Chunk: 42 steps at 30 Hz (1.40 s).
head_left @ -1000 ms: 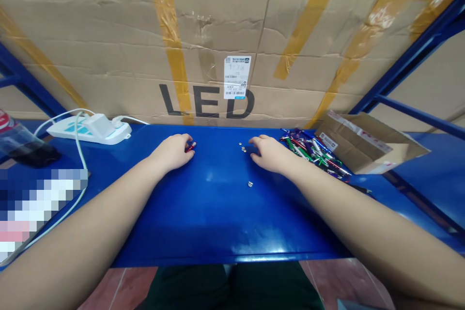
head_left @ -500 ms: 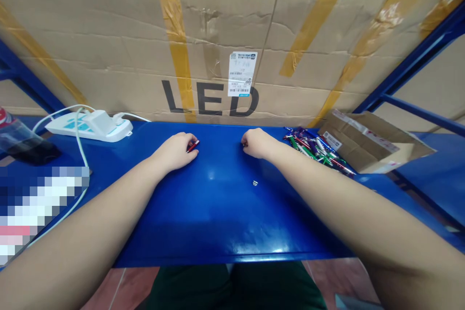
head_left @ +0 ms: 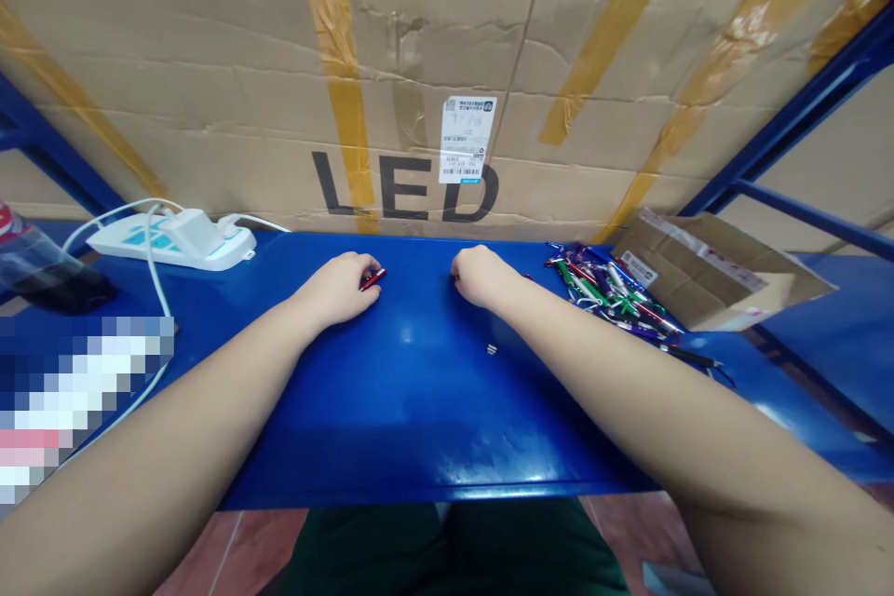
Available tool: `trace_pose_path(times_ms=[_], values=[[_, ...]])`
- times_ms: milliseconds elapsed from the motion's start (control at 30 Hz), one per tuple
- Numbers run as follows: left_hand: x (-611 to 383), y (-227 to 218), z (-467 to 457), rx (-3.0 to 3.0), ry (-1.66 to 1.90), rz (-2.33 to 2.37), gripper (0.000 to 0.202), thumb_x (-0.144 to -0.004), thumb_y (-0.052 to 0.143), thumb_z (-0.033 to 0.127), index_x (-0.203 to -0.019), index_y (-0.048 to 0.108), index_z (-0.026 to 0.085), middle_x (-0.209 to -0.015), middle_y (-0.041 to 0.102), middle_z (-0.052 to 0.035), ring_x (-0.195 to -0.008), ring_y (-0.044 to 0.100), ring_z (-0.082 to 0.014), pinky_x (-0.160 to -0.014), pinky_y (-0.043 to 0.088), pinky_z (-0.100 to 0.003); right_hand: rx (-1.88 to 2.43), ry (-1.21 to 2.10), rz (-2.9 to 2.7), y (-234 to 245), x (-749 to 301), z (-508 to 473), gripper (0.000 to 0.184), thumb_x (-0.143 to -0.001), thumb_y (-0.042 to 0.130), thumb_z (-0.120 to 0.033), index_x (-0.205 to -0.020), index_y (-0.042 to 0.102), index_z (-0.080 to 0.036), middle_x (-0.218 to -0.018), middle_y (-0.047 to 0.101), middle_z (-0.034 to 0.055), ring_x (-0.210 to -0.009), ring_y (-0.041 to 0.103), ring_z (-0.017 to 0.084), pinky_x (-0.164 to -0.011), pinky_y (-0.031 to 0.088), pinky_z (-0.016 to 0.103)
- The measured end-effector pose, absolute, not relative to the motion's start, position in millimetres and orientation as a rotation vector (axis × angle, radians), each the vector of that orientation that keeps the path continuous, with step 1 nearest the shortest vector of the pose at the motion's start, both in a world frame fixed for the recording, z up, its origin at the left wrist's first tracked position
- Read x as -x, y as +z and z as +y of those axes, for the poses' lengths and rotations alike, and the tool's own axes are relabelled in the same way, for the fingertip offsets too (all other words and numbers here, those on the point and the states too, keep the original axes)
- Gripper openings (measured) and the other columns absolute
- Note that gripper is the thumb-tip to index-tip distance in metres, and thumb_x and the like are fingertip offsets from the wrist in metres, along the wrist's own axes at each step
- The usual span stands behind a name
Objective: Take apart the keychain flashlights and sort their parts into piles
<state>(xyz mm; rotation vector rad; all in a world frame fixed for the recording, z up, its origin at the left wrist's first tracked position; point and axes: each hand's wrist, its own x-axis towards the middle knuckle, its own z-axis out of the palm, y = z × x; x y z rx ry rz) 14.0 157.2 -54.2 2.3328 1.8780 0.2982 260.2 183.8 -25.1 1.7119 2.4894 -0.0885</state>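
On the left of the blue table point(head_left: 405, 410), my left hand point(head_left: 342, 287) is closed around a small red metallic tube point(head_left: 374, 278), whose shiny end sticks out between thumb and fingers. Across from it, my right hand point(head_left: 480, 276) has its fingers curled together. A dark reddish bit shows at its fingertips, but the hand hides what it is. A small silvery piece point(head_left: 492, 349) lies on the table below my right wrist. Beyond the right forearm sits a pile of colourful metallic tubes point(head_left: 615, 289), with clips among them.
An opened cardboard box point(head_left: 698, 270) lies tilted beside the pile. At the left are a white power strip point(head_left: 168, 240) with cables and a bottle of dark drink point(head_left: 56, 270). A large taped carton point(head_left: 279, 65) stands along the back, between blue metal frame bars point(head_left: 789, 112).
My right hand has shifted slightly left, towards my left hand. More of the pile's near end now shows past my forearm. My left hand has barely moved.
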Motion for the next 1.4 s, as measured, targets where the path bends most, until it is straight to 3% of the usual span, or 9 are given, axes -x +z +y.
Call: trace_pose_path(times_ms=[133,333,600,967,1200,1300,1400], values=[[-11,-54,158,-2.315,0.294,1.889,0.044,-0.087,0.059,0.026,-0.128,0.07,0.019,-0.115,0.075,-0.0094,-0.1,0.072,-0.0279,-0.094,0.057,-0.039,-1.739,-0.115,2.509,-25,-260,188,0.026,-0.089,0.069,-0.014,-0.112,0.081,-0.012,-0.11,0.079,0.018,-0.107,0.074,0.028,-0.096,0.057,0.032],[-3,-54,165,-2.319,0.295,1.972,0.042,-0.089,0.057,0.028,-0.127,0.071,0.016,-0.116,0.077,-0.0113,-0.104,0.073,-0.0308,-0.093,0.058,-0.041,-1.843,-0.139,2.565,-14,-295,182,0.043,-0.093,0.069,-0.026,-0.135,0.071,-0.015,-0.119,0.079,0.012,-0.11,0.074,0.027,-0.099,0.055,0.033],[12,-57,175,-2.267,0.319,2.063,0.043,-0.083,0.057,0.028,-0.122,0.074,0.019,-0.117,0.079,-0.0099,-0.107,0.074,-0.0315,-0.096,0.059,-0.041,-2.54,-0.041,2.339,-6,-419,185,0.025,-0.092,0.066,-0.026,-0.112,0.08,-0.02,-0.104,0.082,0.0058,-0.098,0.076,0.023,-0.086,0.054,0.031],[17,-61,178,-2.278,0.33,2.049,0.05,-0.083,0.058,0.033,-0.128,0.072,0.017,-0.123,0.075,-0.0131,-0.113,0.07,-0.0312,-0.104,0.056,-0.043,-2.37,0.108,2.05,-43,-426,203,0.023,-0.082,0.071,-0.042,-0.089,0.079,-0.022,-0.099,0.08,0.0125,-0.095,0.075,0.031,-0.072,0.054,0.035],[17,-62,180,-2.301,0.305,2.023,0.056,-0.085,0.055,0.033,-0.136,0.067,0.013,-0.129,0.071,-0.0157,-0.119,0.066,-0.0318,-0.109,0.052,-0.044,-2.448,0.051,2.018,-42,-429,203,0.028,-0.082,0.068,-0.043,-0.096,0.08,-0.022,-0.104,0.08,0.0141,-0.1,0.076,0.033,-0.076,0.056,0.037],[18,-64,180,-2.319,0.303,2.039,0.057,-0.085,0.056,0.036,-0.138,0.065,0.015,-0.132,0.069,-0.0158,-0.123,0.062,-0.0343,-0.111,0.049,-0.047,-2.548,0.04,1.995,-37,-436,202,0.038,-0.084,0.066,-0.052,-0.101,0.082,-0.022,-0.103,0.08,0.0151,-0.099,0.076,0.034,-0.076,0.056,0.038],[16,-66,179,-2.337,0.318,2.074,0.059,-0.084,0.057,0.04,-0.139,0.064,0.019,-0.134,0.067,-0.0143,-0.128,0.057,-0.0364,-0.112,0.047,-0.049,-2.577,0.01,1.986,-30,-443,200,0.034,-0.082,0.069,-0.047,-0.099,0.083,-0.02,-0.096,0.08,0.0147,-0.092,0.076,0.033,-0.074,0.056,0.039]])
